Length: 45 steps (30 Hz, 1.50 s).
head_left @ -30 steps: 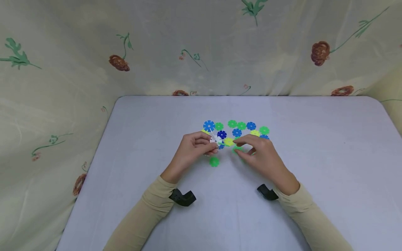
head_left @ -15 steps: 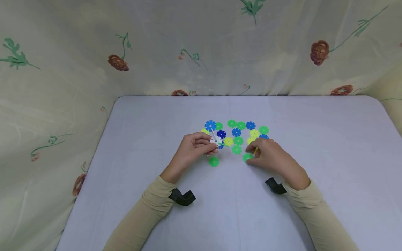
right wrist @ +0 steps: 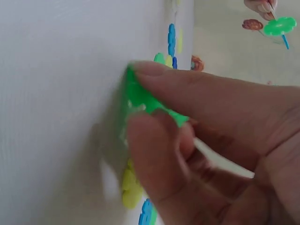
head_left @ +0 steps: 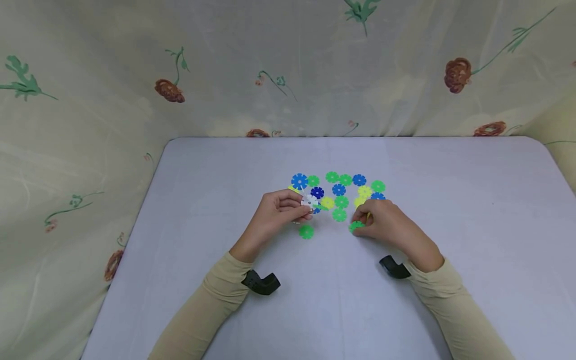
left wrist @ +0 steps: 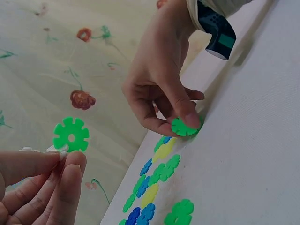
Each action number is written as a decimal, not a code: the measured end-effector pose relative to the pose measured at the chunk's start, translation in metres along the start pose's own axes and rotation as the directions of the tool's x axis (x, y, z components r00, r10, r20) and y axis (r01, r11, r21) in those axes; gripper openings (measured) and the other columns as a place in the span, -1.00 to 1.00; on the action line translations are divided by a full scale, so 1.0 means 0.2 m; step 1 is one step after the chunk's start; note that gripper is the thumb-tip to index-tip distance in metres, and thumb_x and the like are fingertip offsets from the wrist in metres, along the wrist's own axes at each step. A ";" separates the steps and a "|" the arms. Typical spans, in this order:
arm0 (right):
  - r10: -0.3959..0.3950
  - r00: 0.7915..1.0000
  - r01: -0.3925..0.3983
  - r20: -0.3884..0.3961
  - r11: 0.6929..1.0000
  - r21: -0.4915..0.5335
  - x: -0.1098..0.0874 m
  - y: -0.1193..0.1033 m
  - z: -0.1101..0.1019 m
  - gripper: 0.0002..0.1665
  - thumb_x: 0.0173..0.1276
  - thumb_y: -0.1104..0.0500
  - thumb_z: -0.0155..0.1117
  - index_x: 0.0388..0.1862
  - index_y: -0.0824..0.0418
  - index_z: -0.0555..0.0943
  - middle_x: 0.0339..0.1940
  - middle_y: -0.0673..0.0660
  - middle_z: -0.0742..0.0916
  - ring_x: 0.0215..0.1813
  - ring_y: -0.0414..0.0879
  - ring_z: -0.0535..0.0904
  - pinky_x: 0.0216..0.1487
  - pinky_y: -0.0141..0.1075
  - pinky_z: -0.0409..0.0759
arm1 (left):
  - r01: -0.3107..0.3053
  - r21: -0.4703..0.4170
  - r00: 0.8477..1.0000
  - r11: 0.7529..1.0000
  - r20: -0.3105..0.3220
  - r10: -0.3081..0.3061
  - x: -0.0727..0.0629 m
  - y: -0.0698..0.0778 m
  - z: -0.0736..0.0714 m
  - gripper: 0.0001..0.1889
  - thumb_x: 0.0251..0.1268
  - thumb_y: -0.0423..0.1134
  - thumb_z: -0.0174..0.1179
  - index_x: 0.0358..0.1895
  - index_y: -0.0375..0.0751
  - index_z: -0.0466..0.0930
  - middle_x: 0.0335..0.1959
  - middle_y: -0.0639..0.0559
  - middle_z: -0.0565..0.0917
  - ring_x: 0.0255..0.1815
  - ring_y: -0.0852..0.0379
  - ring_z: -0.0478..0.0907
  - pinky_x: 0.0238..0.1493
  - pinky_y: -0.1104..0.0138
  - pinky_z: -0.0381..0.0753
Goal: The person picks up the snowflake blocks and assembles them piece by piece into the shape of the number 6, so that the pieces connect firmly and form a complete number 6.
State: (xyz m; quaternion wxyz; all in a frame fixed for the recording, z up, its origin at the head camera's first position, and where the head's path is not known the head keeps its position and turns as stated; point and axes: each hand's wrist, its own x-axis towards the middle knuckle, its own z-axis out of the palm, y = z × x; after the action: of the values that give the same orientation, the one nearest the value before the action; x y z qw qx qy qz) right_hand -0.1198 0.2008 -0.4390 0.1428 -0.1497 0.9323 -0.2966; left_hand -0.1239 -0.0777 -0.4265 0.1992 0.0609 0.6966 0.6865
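Observation:
My left hand (head_left: 283, 209) pinches a white notched plastic disc (head_left: 309, 202) above the table. Joined to it are a larger-looking blue disc (head_left: 299, 181) and a green disc (left wrist: 71, 133), seen nearly edge-on from the head. My right hand (head_left: 386, 224) is low at the near right of the scattered discs, with thumb and fingers pinching a separate green disc (head_left: 356, 227). That disc stands tilted close over the tabletop in the right wrist view, partly hidden by the fingers. A bit of yellow (head_left: 369, 218) shows between those fingers.
Green, blue and yellow notched discs lie flat between and beyond the hands, including a dark blue disc (head_left: 317, 192) and a yellow disc (head_left: 327, 202). One green disc (head_left: 307, 232) lies nearer me. Behind the white-covered table (head_left: 216, 160) hangs a flowered curtain (head_left: 306, 60).
My right hand has moved right and nearer me, from beside the joined discs to the green disc, which it has tilted up. My left hand stays nearly still, its blue disc shifting slightly.

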 end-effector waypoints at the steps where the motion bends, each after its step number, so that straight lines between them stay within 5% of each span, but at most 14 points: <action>1: -0.015 1.000 0.015 -0.014 1.000 -0.004 0.00 0.00 0.00 -0.87 0.18 0.25 0.59 -0.30 0.20 0.78 -0.41 0.04 0.74 -0.33 -0.13 0.57 -0.26 -0.28 0.55 | 0.000 0.000 1.000 1.000 -0.001 0.000 0.00 0.00 0.00 -0.85 0.39 -0.40 0.32 -0.09 -0.38 0.59 -0.15 -0.30 0.80 -0.14 -0.12 0.83 0.07 0.10 0.80; 5: -0.050 0.995 0.054 -0.087 0.998 0.037 0.00 0.00 0.01 -0.95 0.29 0.25 0.51 -0.27 0.17 0.80 -0.34 0.05 0.82 -0.27 -0.10 0.70 -0.22 -0.27 0.67 | -0.006 -0.002 1.000 1.000 0.002 0.006 0.00 -0.01 0.00 -0.84 0.38 -0.40 0.33 -0.10 -0.38 0.59 -0.18 -0.25 0.81 -0.21 0.04 0.84 0.07 0.05 0.80; 8: -0.035 0.992 0.057 -0.123 0.981 0.184 -0.01 -0.01 0.01 -0.89 0.34 0.23 0.49 -0.18 0.19 0.81 -0.26 0.11 0.86 -0.23 -0.03 0.79 -0.23 -0.29 0.77 | -0.015 -0.002 1.000 1.000 0.006 0.015 0.01 -0.01 0.00 -0.85 0.38 -0.40 0.33 -0.11 -0.38 0.58 -0.19 -0.23 0.82 -0.23 0.08 0.83 0.08 0.02 0.79; 13: -0.006 0.994 0.060 -0.111 0.871 0.488 -0.02 -0.04 0.01 -0.75 0.35 0.17 0.50 -0.07 0.28 0.75 -0.21 0.22 0.86 -0.20 0.05 0.84 -0.23 -0.18 0.83 | -0.017 -0.003 1.000 1.000 0.007 0.017 0.01 -0.01 0.00 -0.86 0.39 -0.41 0.32 -0.12 -0.39 0.58 -0.19 -0.26 0.81 -0.26 0.13 0.83 0.09 0.02 0.79; 18: -0.011 0.994 0.071 -0.105 0.808 0.585 -0.01 -0.07 0.03 -0.72 0.38 0.17 0.47 -0.04 0.33 0.73 -0.21 0.26 0.86 -0.17 0.05 0.85 -0.20 -0.11 0.83 | -0.010 -0.006 1.000 1.000 0.008 0.010 0.01 -0.01 0.00 -0.85 0.39 -0.40 0.33 -0.11 -0.39 0.58 -0.12 -0.38 0.78 -0.22 0.05 0.84 0.12 -0.03 0.76; 26: -0.014 0.992 0.083 -0.122 0.811 0.579 0.00 -0.08 0.05 -0.75 0.38 0.20 0.46 -0.05 0.33 0.74 -0.21 0.29 0.85 -0.17 0.08 0.85 -0.21 -0.07 0.83 | -0.021 0.005 1.000 1.000 0.014 0.021 0.00 0.00 0.00 -0.83 0.41 -0.36 0.33 -0.08 -0.39 0.59 -0.08 -0.44 0.76 -0.23 0.10 0.83 0.08 0.05 0.80; 34: -0.011 0.993 0.076 -0.116 0.812 0.578 0.00 -0.09 0.05 -0.74 0.38 0.23 0.46 -0.04 0.36 0.75 -0.22 0.31 0.85 -0.19 0.10 0.85 -0.20 -0.07 0.83 | -0.034 0.021 0.999 0.999 0.028 0.033 0.00 -0.01 0.00 -0.83 0.41 -0.35 0.32 -0.10 -0.41 0.62 -0.09 -0.50 0.75 -0.15 -0.16 0.83 -0.01 0.23 0.82; 38: -0.003 0.994 0.063 -0.106 0.822 0.566 -0.01 -0.10 0.06 -0.73 0.37 0.22 0.47 -0.04 0.37 0.75 -0.24 0.29 0.85 -0.20 0.12 0.85 -0.19 -0.12 0.83 | -0.021 0.032 1.000 0.999 0.015 0.021 0.00 -0.01 0.00 -0.84 0.39 -0.33 0.35 -0.12 -0.38 0.64 -0.11 -0.46 0.77 -0.21 -0.04 0.84 -0.01 0.27 0.82; 42: 0.008 0.996 0.045 -0.094 0.839 0.542 -0.01 -0.11 0.06 -0.73 0.36 0.20 0.49 -0.06 0.36 0.76 -0.28 0.25 0.86 -0.21 0.10 0.85 -0.17 -0.29 0.81 | -0.034 0.048 0.999 0.998 0.018 0.034 -0.01 -0.01 0.01 -0.84 0.39 -0.33 0.35 -0.15 -0.39 0.65 -0.13 -0.45 0.77 -0.25 0.06 0.83 0.01 0.14 0.82; 45: 0.013 0.995 0.040 -0.095 0.842 0.538 -0.01 -0.12 0.06 -0.74 0.34 0.21 0.49 -0.09 0.36 0.76 -0.30 0.23 0.86 -0.22 0.11 0.85 -0.17 -0.36 0.80 | -0.047 0.061 0.999 0.997 0.031 0.045 -0.01 -0.01 0.01 -0.84 0.39 -0.35 0.34 -0.15 -0.41 0.65 -0.14 -0.47 0.77 -0.22 -0.05 0.84 0.03 0.00 0.80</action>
State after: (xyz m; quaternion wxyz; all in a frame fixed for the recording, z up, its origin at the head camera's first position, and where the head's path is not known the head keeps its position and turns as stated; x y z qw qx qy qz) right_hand -0.1092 0.1780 -0.4335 0.1326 -0.0958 0.8161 -0.5543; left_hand -0.1214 -0.0765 -0.4277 0.1915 0.0931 0.7128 0.6683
